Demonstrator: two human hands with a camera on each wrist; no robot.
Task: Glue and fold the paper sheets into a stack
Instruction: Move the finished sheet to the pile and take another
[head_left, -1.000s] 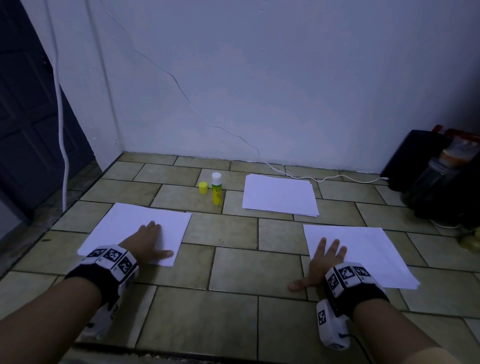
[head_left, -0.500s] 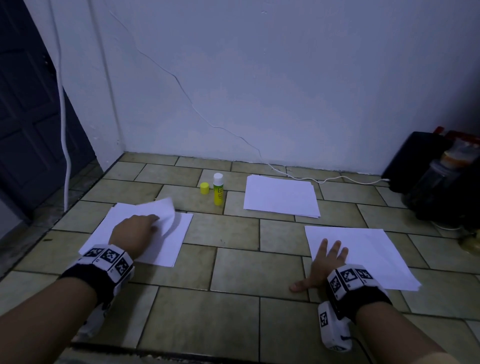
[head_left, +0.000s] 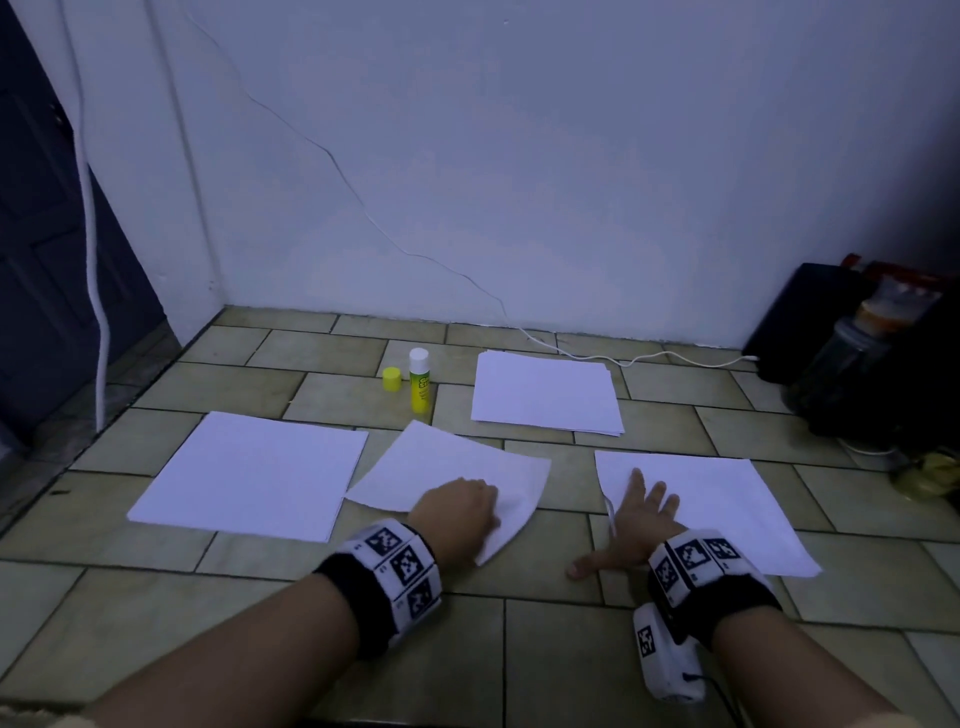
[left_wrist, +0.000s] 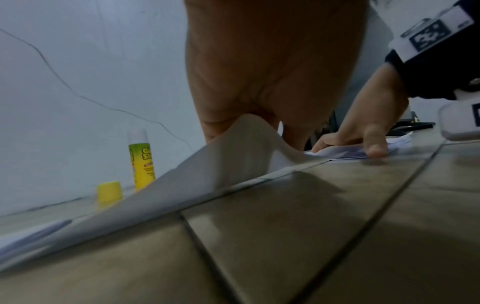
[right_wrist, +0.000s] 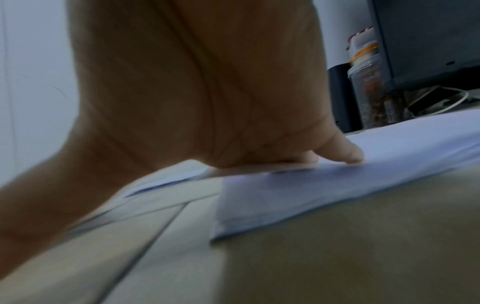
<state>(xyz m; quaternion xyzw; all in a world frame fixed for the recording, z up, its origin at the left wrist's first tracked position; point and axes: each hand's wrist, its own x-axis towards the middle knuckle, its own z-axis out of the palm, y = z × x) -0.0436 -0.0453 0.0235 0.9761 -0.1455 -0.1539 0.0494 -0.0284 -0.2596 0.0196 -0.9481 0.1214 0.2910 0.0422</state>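
Left hand (head_left: 457, 512) now at centre frame, no longer over the left paper pile (head_left: 249, 473). Pinched a single sheet (head_left: 452, 470), curled in the grip, far edge trailing on the tiled floor (head_left: 545, 649), between the left pile and the right paper pile (head_left: 727, 499). A second ago: same hand flat on the left pile; half a second ago: one corner peeled up. Right hand (head_left: 631, 525) unmoved, fingers spread and pressed flat on the near left corner of the right pile, thumb out on the tile. Third pile (head_left: 545, 397) at upper centre, untouched. Glue stick (head_left: 420, 384) upright just left of it, yellow cap (head_left: 392, 378) off beside it. Probably the sheet in transit toward the right pile, gluing and folding not yet begun.
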